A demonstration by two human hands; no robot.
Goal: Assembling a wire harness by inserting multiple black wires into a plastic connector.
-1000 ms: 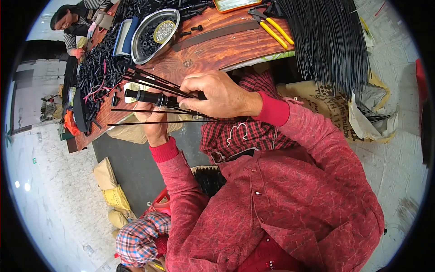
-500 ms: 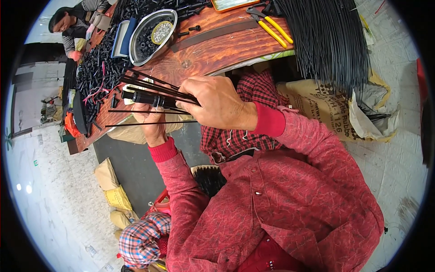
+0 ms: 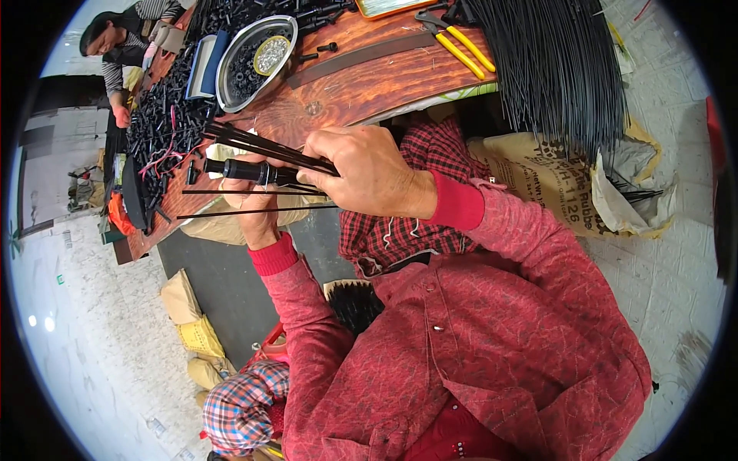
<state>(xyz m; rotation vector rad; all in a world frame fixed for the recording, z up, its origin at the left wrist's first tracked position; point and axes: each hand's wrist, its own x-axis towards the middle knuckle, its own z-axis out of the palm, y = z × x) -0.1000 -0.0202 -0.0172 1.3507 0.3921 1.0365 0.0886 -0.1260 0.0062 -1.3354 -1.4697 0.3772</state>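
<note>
Far left of the one oval metal bowl point(image 3: 227, 66), one co-worker's hand point(image 3: 121, 117) is seen beside a heap of short black parts point(image 3: 157, 127), hard and tubular, too many to be counted. One blue-sided box point(image 3: 201, 65) is set just left of the bowl. In the bowl, small black pieces are contained, with one round yellow-rimmed dish point(image 3: 257, 64) of silvery bits.

On the near side of the bowl, one black cylindrical fitting point(image 3: 246, 170), stepped, smooth and ringed, is held in the left hand point(image 3: 250, 201); the fingers are partly hidden behind it. Thin, straight black rods point(image 3: 284, 151) are spread around the fitting: two lie separately on its near side, the others are bunched, their count not resolved. By the right hand point(image 3: 365, 173), to the right on the near side, the bunched rods are gripped in closed fingers.

Right of the bowl, two loose black pieces point(image 3: 328, 47) and one flat dark strip point(image 3: 361, 59) are laid on red-brown grained wood point(image 3: 338, 96). Farther right, one pair of pliers point(image 3: 460, 54) with two yellow handles is noted, then a dense hank of black strands point(image 3: 550, 84), uncounted, draped above one crumpled tan sack point(image 3: 538, 170).
</note>
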